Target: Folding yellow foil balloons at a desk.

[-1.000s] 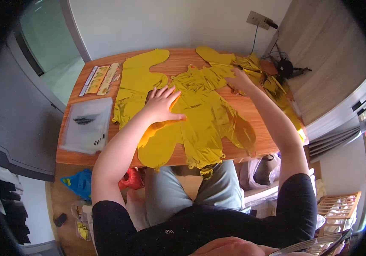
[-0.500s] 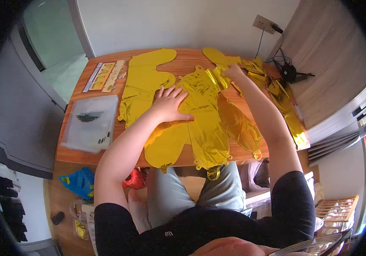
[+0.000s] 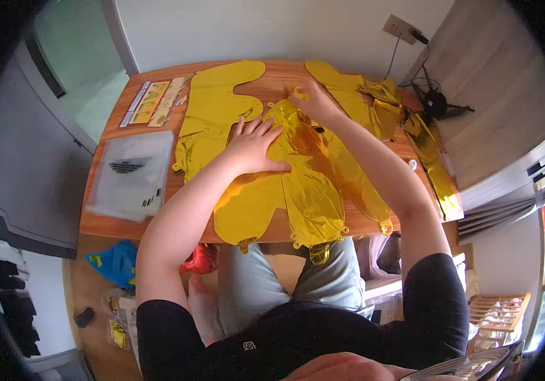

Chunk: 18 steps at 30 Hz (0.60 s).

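Head view is showing the left hand (image 3: 251, 145) pressing flat, fingers apart, on gold foil balloons (image 3: 298, 190) on the table (image 3: 126, 225). The right hand (image 3: 315, 103) is pinching a foil edge beyond it; smoothing seems underway, needing gentle pulling next.

Both hands (image 3: 254, 145) (image 3: 315, 101) flat on gold foil balloons (image 3: 307, 184), wooden table (image 3: 132, 223).

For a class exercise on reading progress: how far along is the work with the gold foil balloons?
Done: several flat gold foil balloons lie spread on the wooden table. In hand: the left hand presses one balloon flat while the right hand grips its top edge. Left: a crumpled pile unsorted.
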Each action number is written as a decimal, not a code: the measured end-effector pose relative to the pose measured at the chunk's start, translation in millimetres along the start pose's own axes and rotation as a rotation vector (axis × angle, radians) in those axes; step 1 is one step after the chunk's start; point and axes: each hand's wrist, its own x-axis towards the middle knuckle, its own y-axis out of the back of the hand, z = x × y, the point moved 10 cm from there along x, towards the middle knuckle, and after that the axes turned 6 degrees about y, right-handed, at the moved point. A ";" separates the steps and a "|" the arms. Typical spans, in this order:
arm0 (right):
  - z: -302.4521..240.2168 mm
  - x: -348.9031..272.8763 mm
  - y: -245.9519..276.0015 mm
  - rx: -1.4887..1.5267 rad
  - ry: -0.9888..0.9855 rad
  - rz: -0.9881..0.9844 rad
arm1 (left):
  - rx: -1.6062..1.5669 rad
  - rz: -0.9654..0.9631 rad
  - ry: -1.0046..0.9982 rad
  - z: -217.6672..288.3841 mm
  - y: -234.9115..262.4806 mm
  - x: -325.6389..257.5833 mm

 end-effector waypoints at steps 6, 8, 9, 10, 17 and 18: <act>8.7 -3.9 6.2 0.267 -0.043 -0.209 | 0.007 -0.017 0.006 -2.8 -0.7 -1.7; -10.6 -10.8 29.6 -0.139 0.443 -0.094 | 0.008 -0.022 -0.003 2.4 1.1 2.3; -3.1 -12.1 31.2 -0.144 0.429 -0.081 | 0.009 -0.033 -0.003 3.2 0.7 3.1; -8.7 -13.0 25.9 -0.134 0.433 -0.084 | 0.012 -0.038 0.006 -1.0 -0.9 0.4; 9.9 -9.3 4.1 -0.231 0.258 -0.165 | 0.017 -0.045 0.002 -2.6 -3.1 1.5; 15.3 -8.3 -2.7 -0.269 0.181 -0.237 | 0.015 -0.055 0.005 -4.1 -4.6 1.0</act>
